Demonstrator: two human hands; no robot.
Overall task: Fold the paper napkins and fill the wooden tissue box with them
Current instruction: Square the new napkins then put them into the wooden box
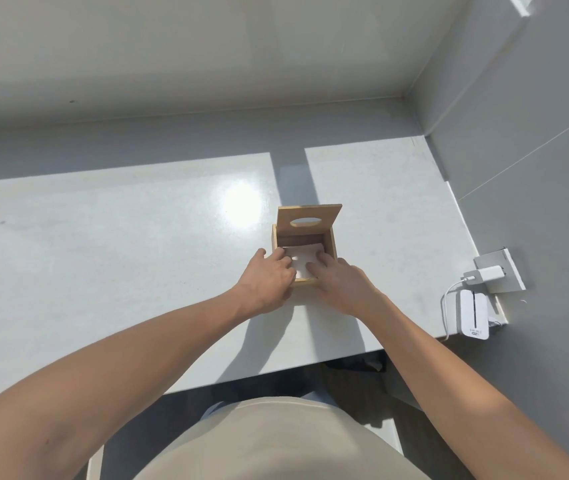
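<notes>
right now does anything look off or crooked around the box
Nothing stands out. The wooden tissue box sits flat on the table, its lid tipped up behind the opening. The napkins lie inside, with the left hand and right hand resting fingers on them.

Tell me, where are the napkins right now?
In the head view, the napkins lie inside the open wooden box mid-table, under the fingertips of both hands.
</notes>
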